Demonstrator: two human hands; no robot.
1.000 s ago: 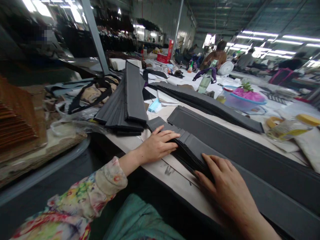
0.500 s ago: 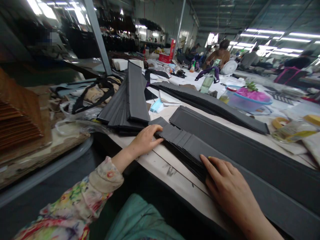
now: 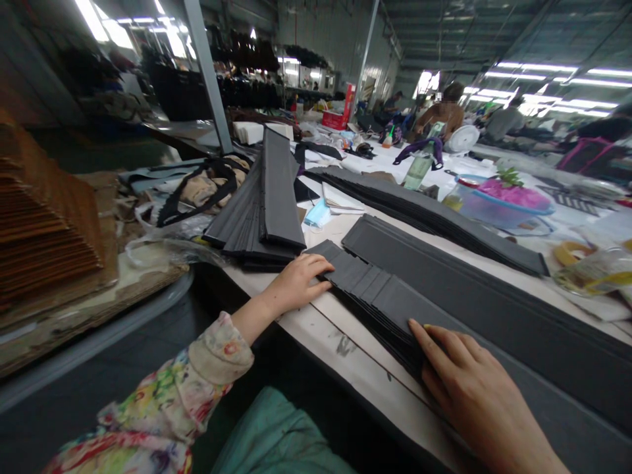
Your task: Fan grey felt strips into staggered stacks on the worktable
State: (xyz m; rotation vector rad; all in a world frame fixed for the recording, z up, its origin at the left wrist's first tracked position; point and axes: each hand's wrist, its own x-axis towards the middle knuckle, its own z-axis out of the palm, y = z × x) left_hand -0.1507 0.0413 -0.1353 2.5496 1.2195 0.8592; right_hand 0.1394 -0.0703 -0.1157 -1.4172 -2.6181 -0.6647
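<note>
Left hand (image 3: 302,282): at the end of the gray strip stack (image 3: 378,284), on the table (image 3: 363,352). Right hand (image 3: 476,376): fingers on its near edge. Clamping: cannot tell, either hand. Beyond: blue basin (image 3: 503,210) containing pink bag (image 3: 518,193).

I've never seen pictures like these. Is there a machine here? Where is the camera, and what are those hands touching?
There's no machine at work here, just a person's two bare hands. The camera is worn on the head, looking forward and down, so you see roughly what the person sees.

The left hand touches the far-left end of a stack of dark strips; the right hand rests fingers farther along it. I can't tell how firmly either grips.

On the table there is also a fanned pile of strips, a long wavy pile, a light-blue item, perhaps a face mask, and a clear blue basin.
</note>
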